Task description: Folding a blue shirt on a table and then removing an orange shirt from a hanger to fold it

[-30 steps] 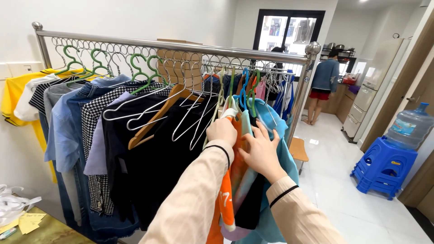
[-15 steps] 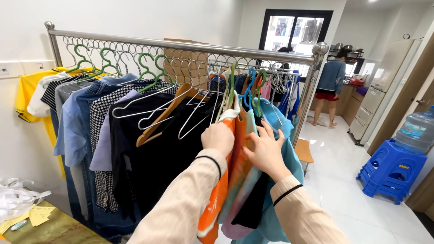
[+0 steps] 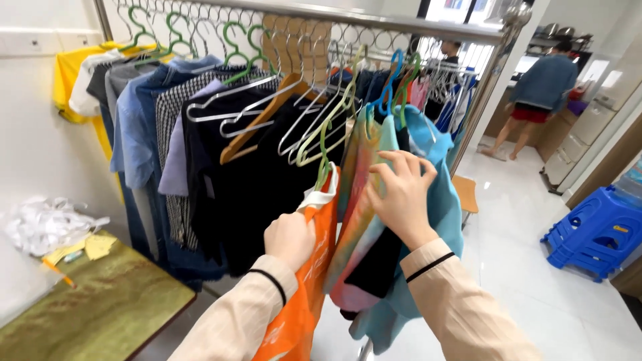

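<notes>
Head view: we look down at our two hands working on a crowded metal clothes rack (image 3: 374,21).
Orange garment, axis: the orange garment (image 3: 314,267) hangs with its long axis close to vertical, white collar up, hem running out of the bottom edge of the picture.
Orange garment, hanger: a pale green hanger (image 3: 326,144) rises from its collar and leans up and to the right; we cannot tell whether its hook sits on the bar.
Orange garment, look: bright orange cloth with a white collar band and pale print low down.
Orange garment, place: below the bar and lower than its neighbours, between the black clothes (image 3: 261,180) and a multicoloured shirt (image 3: 361,220).
Left hand: our left hand (image 3: 289,239) has its fingers curled tight on the orange cloth just under the collar.
Right hand: our right hand (image 3: 401,194) lies with fingers spread and bent on the multicoloured shirt and the light blue garment (image 3: 438,220) behind it.
Edges: the garments press together on the rack; a green-topped table (image 3: 100,307) stands at lower left.
Open room: white tiled floor (image 3: 535,267) lies to the right, with stacked blue stools (image 3: 592,234) beyond and another person (image 3: 538,93) standing at the far counter.
</notes>
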